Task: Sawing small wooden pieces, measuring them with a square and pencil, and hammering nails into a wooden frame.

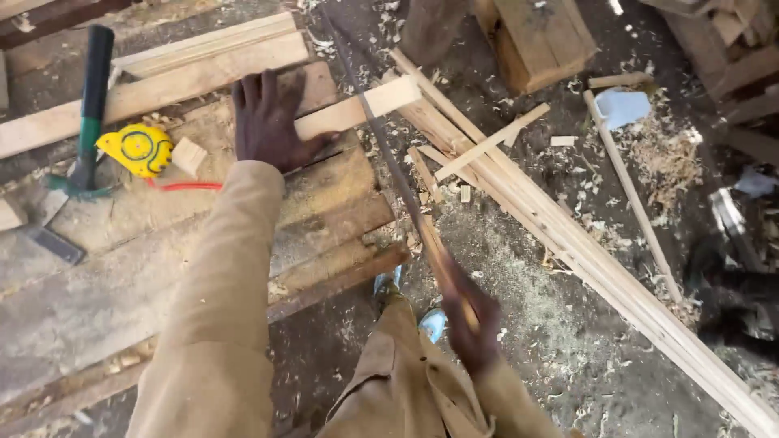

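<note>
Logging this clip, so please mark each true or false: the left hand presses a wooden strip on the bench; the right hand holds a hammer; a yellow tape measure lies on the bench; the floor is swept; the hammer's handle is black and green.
1. Left hand presses a wooden strip on the bench: true.
2. Right hand holds a hammer: false, it grips a handsaw.
3. A yellow tape measure lies on the bench: true.
4. The floor is swept: false, shavings and offcuts litter it.
5. The hammer has a black and green handle: true.

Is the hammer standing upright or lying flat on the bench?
Lying flat: the hammer rests on the bench, beside the yellow tape measure.
</note>
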